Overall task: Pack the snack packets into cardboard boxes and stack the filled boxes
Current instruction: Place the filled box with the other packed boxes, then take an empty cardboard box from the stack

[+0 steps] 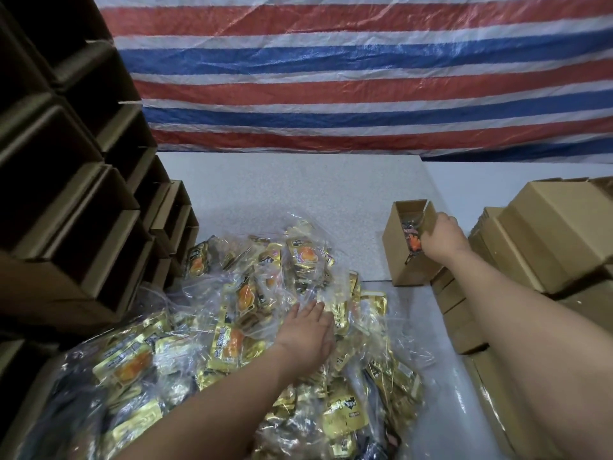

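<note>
Left hand (306, 330) lies flat, fingers straight, on the packets (232, 340) heaped near-left; right hand (442, 237) grips the open box (403, 247) far right of them, mouth upward

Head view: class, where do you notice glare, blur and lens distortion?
Head view: glare on the clear plastic over the gold snack packets; motion blur softens the stacked boxes; wide-angle bending curves the striped tarp; the open box interior is shadowed.
</note>
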A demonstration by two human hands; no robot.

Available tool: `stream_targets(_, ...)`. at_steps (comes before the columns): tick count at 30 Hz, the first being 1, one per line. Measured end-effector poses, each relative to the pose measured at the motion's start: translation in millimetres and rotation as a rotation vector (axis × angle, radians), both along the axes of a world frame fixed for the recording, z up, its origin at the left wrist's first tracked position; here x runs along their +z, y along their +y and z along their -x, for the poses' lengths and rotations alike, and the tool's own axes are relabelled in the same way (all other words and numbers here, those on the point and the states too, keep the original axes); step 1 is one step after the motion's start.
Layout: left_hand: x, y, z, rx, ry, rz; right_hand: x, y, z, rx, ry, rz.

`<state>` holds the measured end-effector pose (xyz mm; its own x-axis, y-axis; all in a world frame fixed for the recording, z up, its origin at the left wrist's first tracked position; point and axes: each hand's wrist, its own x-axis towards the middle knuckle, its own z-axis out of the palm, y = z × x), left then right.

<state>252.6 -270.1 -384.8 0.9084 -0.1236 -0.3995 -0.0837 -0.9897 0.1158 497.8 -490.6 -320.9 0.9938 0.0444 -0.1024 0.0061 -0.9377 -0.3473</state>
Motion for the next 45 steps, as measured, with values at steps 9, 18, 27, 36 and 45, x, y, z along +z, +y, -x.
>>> stream_targets(9,32.2,17.3,53.7,0.057,-0.146,0.126,19.1,30.7,74.0,0.094,0.001,-0.072)
stream_targets(18,55.4,60.0,124.7,0.287,-0.335,0.360,27.8,103.5,185.5,0.247,-0.002,-0.309)
stream_targets(27,90.1,99.0,180.6,0.483,-0.515,0.579,51.6,169.9,278.5,0.310,-0.043,-0.526)
stream_targets(36,142.9,126.9,201.5,0.558,-0.661,0.657,100.3,214.8,314.1,0.385,-0.031,-0.578)
stream_targets(45,267.3,222.5,187.7,0.668,-1.307,0.278,203.0,308.6,324.2,0.574,-0.199,-0.733)
